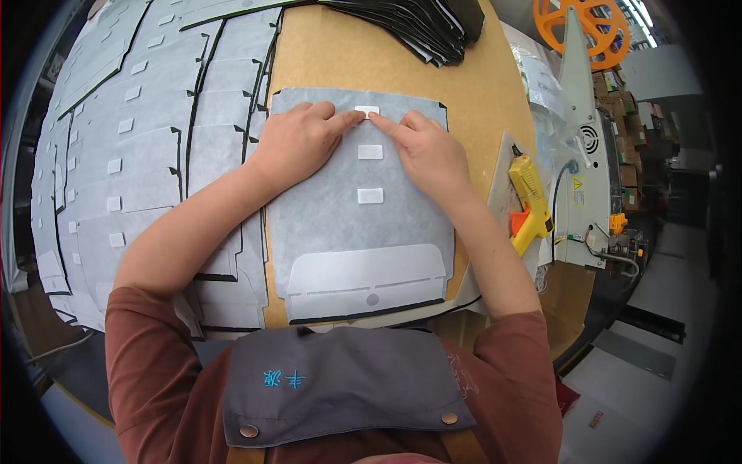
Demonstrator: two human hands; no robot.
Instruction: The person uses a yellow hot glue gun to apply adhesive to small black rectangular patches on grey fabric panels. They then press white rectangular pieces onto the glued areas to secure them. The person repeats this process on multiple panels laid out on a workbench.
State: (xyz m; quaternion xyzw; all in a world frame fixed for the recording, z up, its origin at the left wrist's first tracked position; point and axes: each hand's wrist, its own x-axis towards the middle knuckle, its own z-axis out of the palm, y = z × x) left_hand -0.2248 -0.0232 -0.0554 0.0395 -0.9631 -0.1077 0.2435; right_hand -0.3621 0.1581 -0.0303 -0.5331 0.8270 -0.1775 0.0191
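Note:
A grey fabric panel [325,220] with black edging lies flat on the tan board in front of me. Three small white rectangular patches run in a column down its middle: a far patch [367,112], a middle patch [370,152] and a near patch [370,196]. From the left, my left hand [301,139] reaches in with fingers curled, its fingertip on the far patch. My right hand [430,151] meets it there from the right, also curled, with a fingertip at the same patch. Both hands rest on the panel. A paler flap [367,271] with a rounded top spans the panel's near end.
Overlapping grey panels [154,147] with similar white patches cover the left side. Black folded pieces [417,27] are stacked at the far end of the tan board [325,62]. A yellow glue gun [529,197] lies to the right, beside a machine with an orange reel [583,31].

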